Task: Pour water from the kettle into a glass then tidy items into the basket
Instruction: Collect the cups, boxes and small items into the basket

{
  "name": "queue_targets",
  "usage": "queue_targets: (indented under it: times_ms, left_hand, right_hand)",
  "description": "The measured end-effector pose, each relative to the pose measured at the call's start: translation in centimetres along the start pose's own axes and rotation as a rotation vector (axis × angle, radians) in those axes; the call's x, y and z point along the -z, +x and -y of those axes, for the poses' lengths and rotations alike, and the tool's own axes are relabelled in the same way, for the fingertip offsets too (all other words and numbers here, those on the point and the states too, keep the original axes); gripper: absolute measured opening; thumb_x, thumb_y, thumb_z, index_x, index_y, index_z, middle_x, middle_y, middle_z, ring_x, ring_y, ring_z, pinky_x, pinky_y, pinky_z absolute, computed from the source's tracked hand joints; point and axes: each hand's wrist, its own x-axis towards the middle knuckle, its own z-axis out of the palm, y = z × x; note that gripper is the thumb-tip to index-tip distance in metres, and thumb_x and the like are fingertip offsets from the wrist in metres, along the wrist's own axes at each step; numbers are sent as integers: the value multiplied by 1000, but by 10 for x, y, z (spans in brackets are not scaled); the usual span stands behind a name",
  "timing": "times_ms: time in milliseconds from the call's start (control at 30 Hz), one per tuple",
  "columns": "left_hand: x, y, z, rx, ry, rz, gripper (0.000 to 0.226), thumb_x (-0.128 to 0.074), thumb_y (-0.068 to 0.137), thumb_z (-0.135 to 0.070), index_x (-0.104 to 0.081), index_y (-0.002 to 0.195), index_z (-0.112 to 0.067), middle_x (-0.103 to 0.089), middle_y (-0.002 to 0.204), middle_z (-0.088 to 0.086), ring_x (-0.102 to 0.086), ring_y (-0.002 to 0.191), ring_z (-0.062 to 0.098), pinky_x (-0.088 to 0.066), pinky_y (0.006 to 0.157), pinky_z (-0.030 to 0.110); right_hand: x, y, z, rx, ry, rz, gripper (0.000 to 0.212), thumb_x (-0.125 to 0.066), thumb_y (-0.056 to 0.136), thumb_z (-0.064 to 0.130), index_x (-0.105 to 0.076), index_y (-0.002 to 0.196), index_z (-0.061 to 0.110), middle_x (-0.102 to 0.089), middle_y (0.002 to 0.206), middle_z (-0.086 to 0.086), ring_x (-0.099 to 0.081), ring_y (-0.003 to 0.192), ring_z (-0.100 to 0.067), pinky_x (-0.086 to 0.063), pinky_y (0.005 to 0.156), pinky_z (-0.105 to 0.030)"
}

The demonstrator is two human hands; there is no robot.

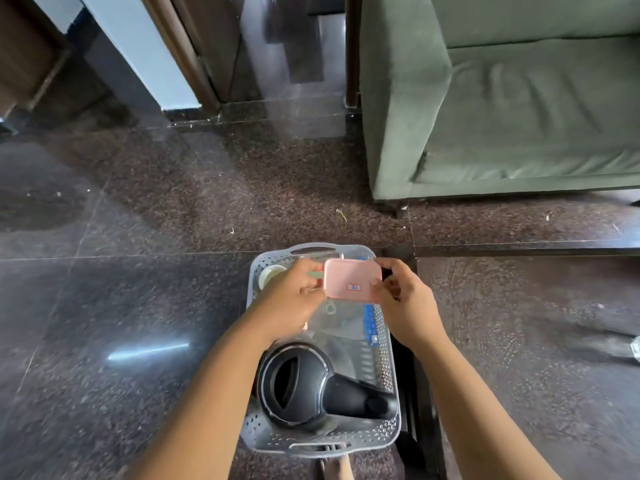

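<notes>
A pink rectangular container (352, 280) bearing a small red-and-white label is held between both hands above the far half of a grey perforated basket (390, 362). The left hand (294, 299) is closed on its left edge; the right hand (403, 299) is closed on its right edge. Below and nearer than the hands, a black kettle (304, 384) is seen in the basket, handle toward the right-hand side. Just beyond the left hand a pale roll (271, 274) is seen; beneath the right hand, a blue item (371, 325), unidentifiable. The basket rests on dark speckled floor (138, 237).
</notes>
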Motion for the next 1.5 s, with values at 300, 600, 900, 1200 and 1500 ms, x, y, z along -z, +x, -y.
queue_targets:
  times_ms: [300, 600, 900, 1200, 1500]
  left_hand:
    - [-26, 45, 39, 152, 85, 464, 47, -59, 90, -19, -43, 133, -12, -63, 124, 3, -60, 111, 19, -46, 96, 32]
    - [-32, 64, 44, 295, 184, 540, 22, -62, 80, -29, -46, 68, -20, -48, 67, -1, -44, 60, 15, -36, 57, 24]
    - [-37, 69, 50, 398, 86, 614, 14, -62, 85, -20, -66, 74, -13, -65, 81, 11, -58, 76, 25, -49, 80, 32]
    - [-15, 54, 12, 191, 331, 718, 38, -44, 101, -26, -50, 135, -10, -52, 139, 8, -50, 126, 24, -34, 109, 36]
    - [-24, -38, -78, -336, 589, -51, 62, -44, 97, -42, -22, 149, -18, -16, 160, 6, -16, 145, 27, -29, 112, 46]
  right_hand:
    - [-27, -13, -40, -65, -606, 68, 23, -47, 95, 28, -50, 117, 25, -64, 107, 2, -40, 111, -25, -33, 83, -41]
    - [-53, -15, -49, -57, -772, 129, 22, -46, 94, 18, -63, 107, 23, -68, 112, 3, 4, 148, -30, 3, 111, -65]
    - [-44, -7, -69, 143, -859, 173, 20, -79, 73, 30, -73, 90, 23, -67, 111, 3, -32, 137, -40, -14, 104, -72]
    - [-22, -8, -38, 77, -659, 78, 35, -59, 89, 37, -63, 122, 27, -56, 129, 2, -28, 135, -29, -25, 106, -53]
    - [79, -45, 39, 14, -529, -132, 38, -59, 89, 35, -57, 125, 22, -55, 122, -5, -44, 117, -31, -42, 91, -50]
